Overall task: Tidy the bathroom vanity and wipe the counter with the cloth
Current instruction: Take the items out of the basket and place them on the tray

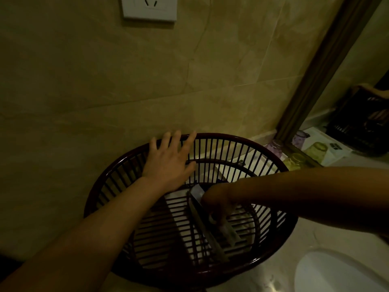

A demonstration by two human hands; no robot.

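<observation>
A dark red slatted plastic basket (271, 256) stands on the pale counter (294, 262) against the tiled wall. My left hand (170, 163) hovers over its far rim, fingers spread, holding nothing. My right hand (216, 202) reaches down inside the basket, fingers closed around a long tube-like item (229, 230) that lies among other items on the basket floor. A flat grey box (196, 191) leans beside that hand. The light is dim and the items are hard to make out. No cloth is in view.
A white sink basin (336, 272) sits at the bottom right. Two small glass jars (294, 161) stand by the mirror frame (328, 66) at the right. A wall socket (149, 8) is at the top.
</observation>
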